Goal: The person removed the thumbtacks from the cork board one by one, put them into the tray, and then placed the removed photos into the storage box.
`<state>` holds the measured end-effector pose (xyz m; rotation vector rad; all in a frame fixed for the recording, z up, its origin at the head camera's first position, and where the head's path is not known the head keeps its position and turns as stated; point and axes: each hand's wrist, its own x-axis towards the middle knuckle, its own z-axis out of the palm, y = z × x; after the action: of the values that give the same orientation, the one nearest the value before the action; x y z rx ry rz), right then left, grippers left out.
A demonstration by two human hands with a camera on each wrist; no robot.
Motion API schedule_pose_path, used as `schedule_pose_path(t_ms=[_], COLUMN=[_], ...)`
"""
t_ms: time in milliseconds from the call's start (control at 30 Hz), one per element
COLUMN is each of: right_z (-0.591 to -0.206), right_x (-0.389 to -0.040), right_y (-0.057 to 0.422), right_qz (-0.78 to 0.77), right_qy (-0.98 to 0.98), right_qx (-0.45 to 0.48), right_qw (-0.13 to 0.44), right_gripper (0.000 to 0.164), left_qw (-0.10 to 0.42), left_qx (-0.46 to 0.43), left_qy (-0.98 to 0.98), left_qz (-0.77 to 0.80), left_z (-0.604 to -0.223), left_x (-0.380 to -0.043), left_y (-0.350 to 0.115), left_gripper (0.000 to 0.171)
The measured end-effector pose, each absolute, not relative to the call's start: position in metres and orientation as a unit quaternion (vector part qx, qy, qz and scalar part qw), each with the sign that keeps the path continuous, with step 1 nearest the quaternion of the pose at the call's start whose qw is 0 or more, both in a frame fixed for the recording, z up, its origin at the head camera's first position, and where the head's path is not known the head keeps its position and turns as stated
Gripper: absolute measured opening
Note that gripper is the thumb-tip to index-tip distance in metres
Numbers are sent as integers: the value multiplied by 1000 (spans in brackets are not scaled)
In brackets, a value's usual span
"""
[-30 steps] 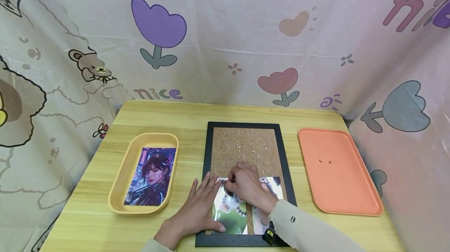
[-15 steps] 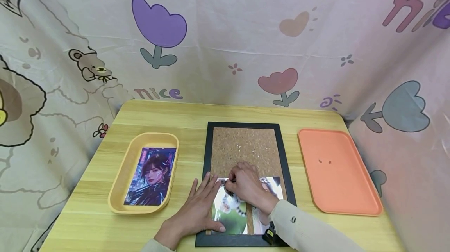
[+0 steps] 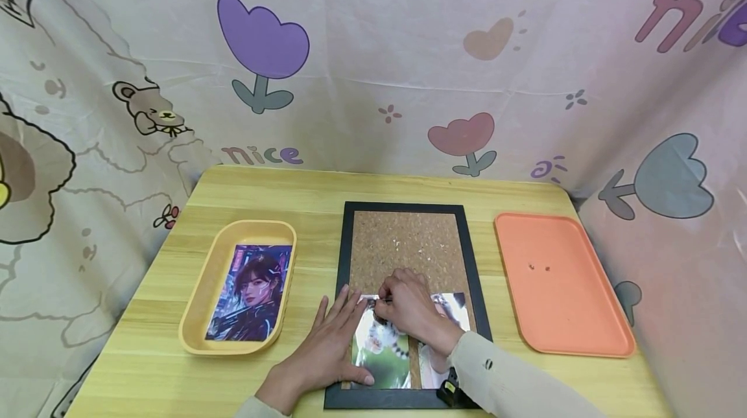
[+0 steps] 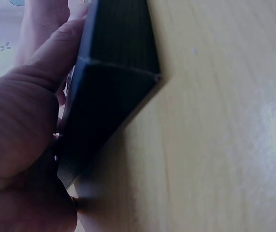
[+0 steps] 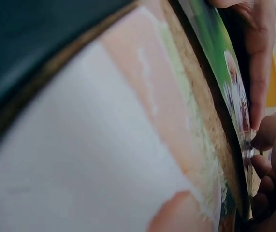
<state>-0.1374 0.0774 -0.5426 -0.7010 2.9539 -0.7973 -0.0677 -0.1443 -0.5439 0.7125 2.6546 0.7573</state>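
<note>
A cork board [image 3: 408, 243] in a black frame lies on the table, with a glossy photo [image 3: 382, 363] of an animal on green at its lower left. A second photo [image 3: 454, 306] lies beside it, partly under the right arm. My left hand [image 3: 329, 347] rests spread over the board's left side, thumb on the green photo, fingertips at its upper left corner. At the top edge of that photo my right hand [image 3: 411, 304] pinches a small clear push pin [image 5: 249, 149] between thumb and forefinger, the pin right at the photo's surface in the right wrist view.
On the left stands a yellow tray [image 3: 195, 324] with a purple-blue picture card [image 3: 251, 295] in it. An orange tray [image 3: 572, 301] on the right bears two tiny pins [image 3: 547, 269]. A patterned curtain [image 3: 362, 68] hangs behind the table.
</note>
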Motion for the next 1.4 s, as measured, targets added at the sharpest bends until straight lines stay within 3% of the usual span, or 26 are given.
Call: schedule_pose_path(t_ms=[633, 1400], right_z=[-542, -546], right_x=[-135, -136], right_y=[87, 77], right_qz=[-279, -261], right_qy=[925, 940], right_qx=[-255, -219], right_qw=[35, -17], right_gripper=[13, 13], left_qw=[150, 145], left_qx=[245, 248], left_qy=[919, 920], left_qz=[268, 266], left_z=[-544, -545], left_x=[-68, -67], left_y=[-145, -145], left_gripper=[134, 135])
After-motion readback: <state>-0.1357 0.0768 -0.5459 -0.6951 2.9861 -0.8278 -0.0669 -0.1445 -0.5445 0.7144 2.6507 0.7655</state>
